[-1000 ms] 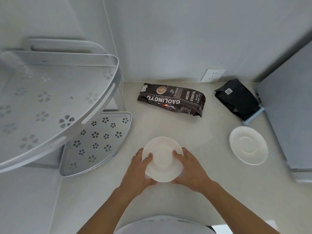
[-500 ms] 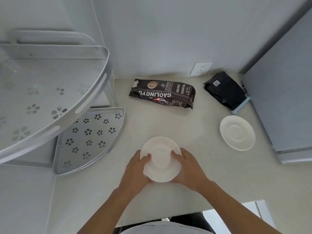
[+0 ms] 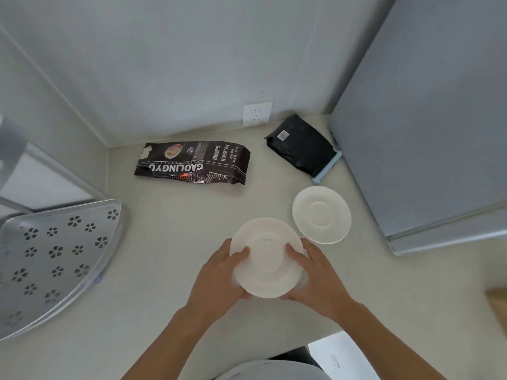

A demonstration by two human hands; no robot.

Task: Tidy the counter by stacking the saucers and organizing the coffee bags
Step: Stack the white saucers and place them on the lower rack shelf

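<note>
I hold a white saucer (image 3: 267, 259) above the counter with both hands. My left hand (image 3: 219, 281) grips its left rim and my right hand (image 3: 318, 281) grips its right rim. A second white saucer (image 3: 321, 214) lies flat on the counter just beyond and to the right, its edge close to the held one. A dark brown coffee bag (image 3: 194, 162) marked GAOLINGYU lies on its side near the back wall. A black coffee bag (image 3: 300, 145) with a light blue clip lies at the back right.
A perforated metal corner shelf (image 3: 55, 259) stands at the left. A grey appliance (image 3: 428, 127) fills the right side, close to the black bag. A wall socket (image 3: 257, 113) sits low on the back wall. The counter's front edge runs below my forearms.
The held saucer and both hands have moved right, toward the saucer on the counter. My view has swung right, so the shelf's upper tier has left the frame.
</note>
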